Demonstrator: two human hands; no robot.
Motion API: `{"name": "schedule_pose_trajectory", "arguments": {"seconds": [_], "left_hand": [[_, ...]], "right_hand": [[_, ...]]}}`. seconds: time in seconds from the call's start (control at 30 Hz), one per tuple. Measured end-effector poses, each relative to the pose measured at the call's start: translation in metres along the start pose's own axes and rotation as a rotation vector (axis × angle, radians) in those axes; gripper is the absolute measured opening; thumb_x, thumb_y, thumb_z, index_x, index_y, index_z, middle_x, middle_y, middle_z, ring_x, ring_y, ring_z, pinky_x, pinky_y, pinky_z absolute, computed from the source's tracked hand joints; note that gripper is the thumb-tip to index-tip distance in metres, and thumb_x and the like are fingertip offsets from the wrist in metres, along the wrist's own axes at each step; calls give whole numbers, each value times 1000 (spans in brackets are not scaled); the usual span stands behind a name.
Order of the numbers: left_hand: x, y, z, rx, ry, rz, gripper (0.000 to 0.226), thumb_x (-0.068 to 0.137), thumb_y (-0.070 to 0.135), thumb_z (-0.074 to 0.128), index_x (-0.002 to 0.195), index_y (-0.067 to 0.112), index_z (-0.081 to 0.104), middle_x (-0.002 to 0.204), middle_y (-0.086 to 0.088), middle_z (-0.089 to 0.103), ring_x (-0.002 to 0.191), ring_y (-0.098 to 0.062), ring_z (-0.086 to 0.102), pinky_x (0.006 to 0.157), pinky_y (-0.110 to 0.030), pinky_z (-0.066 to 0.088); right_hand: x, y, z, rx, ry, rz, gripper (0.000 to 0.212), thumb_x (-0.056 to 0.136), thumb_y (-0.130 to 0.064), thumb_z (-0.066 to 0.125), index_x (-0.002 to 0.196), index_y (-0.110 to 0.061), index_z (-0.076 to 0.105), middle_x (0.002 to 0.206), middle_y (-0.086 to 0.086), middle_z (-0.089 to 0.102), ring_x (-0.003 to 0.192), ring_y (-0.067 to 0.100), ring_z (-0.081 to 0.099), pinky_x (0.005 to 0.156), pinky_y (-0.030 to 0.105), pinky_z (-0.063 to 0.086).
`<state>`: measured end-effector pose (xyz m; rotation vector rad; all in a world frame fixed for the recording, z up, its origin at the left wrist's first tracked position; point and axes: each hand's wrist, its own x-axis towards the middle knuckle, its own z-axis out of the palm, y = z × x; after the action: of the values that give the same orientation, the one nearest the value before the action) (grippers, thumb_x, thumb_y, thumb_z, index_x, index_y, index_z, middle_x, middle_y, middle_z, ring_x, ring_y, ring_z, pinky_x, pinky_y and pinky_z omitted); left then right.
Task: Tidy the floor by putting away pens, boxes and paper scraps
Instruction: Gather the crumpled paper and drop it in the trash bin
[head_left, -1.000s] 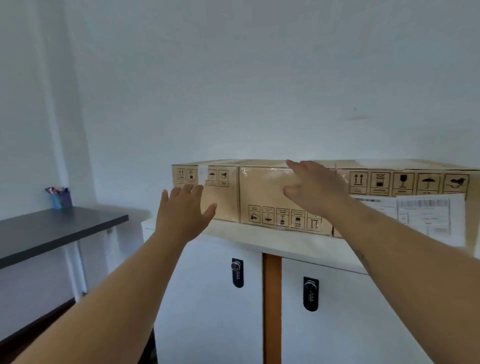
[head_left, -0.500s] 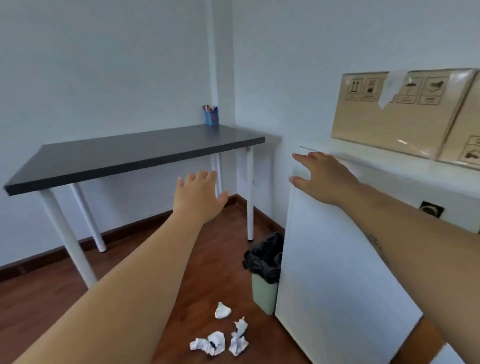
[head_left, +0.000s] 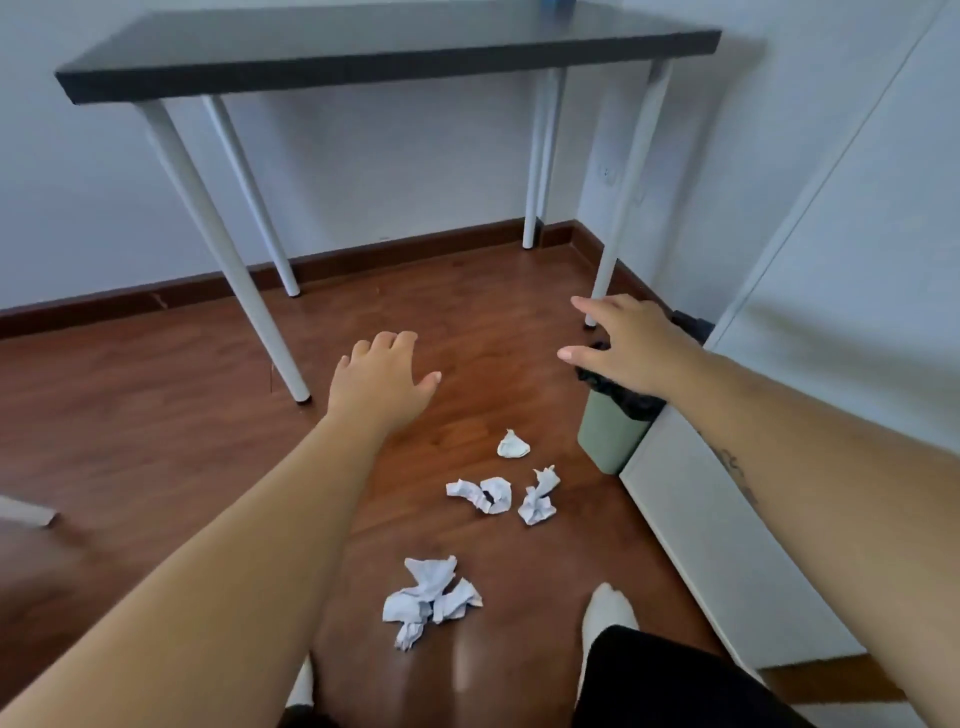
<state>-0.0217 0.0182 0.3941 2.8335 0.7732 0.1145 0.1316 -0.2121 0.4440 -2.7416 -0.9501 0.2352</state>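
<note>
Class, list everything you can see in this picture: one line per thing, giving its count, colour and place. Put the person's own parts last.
Crumpled paper scraps: four clumps, white, on the floor near the bin.
Bin: one, pale green with a black liner, against the cabinet.
Table: one, dark top with white legs, by the far wall.
Cabinet: one, white, at the right.
Floor: reddish-brown wood.
Flat object: one, pale, at the left edge, too blurred to name.
Blue object: one, on the table's far edge, cut off.
Foot: one, white sock, near the bottom.
Left hand: open, empty, above the floor.
Right hand: open, empty, above the bin.
</note>
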Motion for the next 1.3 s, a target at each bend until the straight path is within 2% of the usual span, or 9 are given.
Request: {"name": "schedule_pose_trajectory", "arguments": {"seconds": [0.17,0.37,0.6,0.77,0.9,1.0,1.13,1.2,1.3], "left_hand": [[-15,-27,75,-21,-108,-92,64,90,54,50,143,21,37,145,-6,43,130,-34,40,104,-50,38],[-40,-57,176,-13,-331,-184,66,88,54,53,143,23,34,150,-3,35,133,-31,35,107,-47,34],[-89,-95,275,63,-638,-220,91,76,49,69,149,34,15,159,-2,15,139,-33,26,105,-50,35],[-107,-127,332,203,-664,-168,103,76,50,70,150,37,0,160,-1,8,142,-32,21,103,-51,40],[-109,-139,361,259,-641,-92,115,73,47,75,150,38,-10,162,-3,-3,140,-35,24,100,-51,44],[-104,-141,382,245,-662,-21,119,71,41,79,150,42,-10,162,-5,-8,131,-37,33,93,-50,50],[-98,-137,409,206,-664,41,101,76,42,74,151,44,6,161,-9,1,116,-35,44,79,-42,53],[-97,-130,419,165,-661,46,87,77,41,72,147,44,21,157,-7,12,112,-33,46,78,-41,52],[-96,-122,428,-10,-653,-43,60,77,35,73,130,35,45,143,-11,29,106,-34,49,78,-42,52]], "right_hand": [[18,6,80,-6,-187,32,84,82,-60,62,150,-42,16,159,3,17,145,31,13,111,53,31],[33,16,193,-17,-391,46,93,77,-54,71,150,-42,16,159,6,16,143,33,17,113,47,29],[26,9,318,25,-588,29,96,72,-47,77,149,-39,20,156,4,20,142,34,17,109,49,34],[13,-5,420,67,-706,-16,77,75,-38,75,141,-24,39,145,8,37,133,31,35,104,41,37],[-1,-15,488,81,-808,-63,81,77,-37,74,146,-22,34,143,8,40,131,30,39,108,40,36],[-13,-11,519,34,-763,-93,64,77,-37,74,132,-23,45,128,7,41,118,32,41,94,42,45],[-12,4,522,26,-705,-212,21,90,-21,59,108,-10,58,106,10,45,111,33,47,84,35,39],[2,28,508,-48,-800,-316,23,96,-19,50,113,-6,60,87,1,44,116,28,49,89,29,32],[37,75,470,-58,-825,-272,25,92,-27,59,109,-9,65,107,10,56,111,31,54,92,34,41]]}}
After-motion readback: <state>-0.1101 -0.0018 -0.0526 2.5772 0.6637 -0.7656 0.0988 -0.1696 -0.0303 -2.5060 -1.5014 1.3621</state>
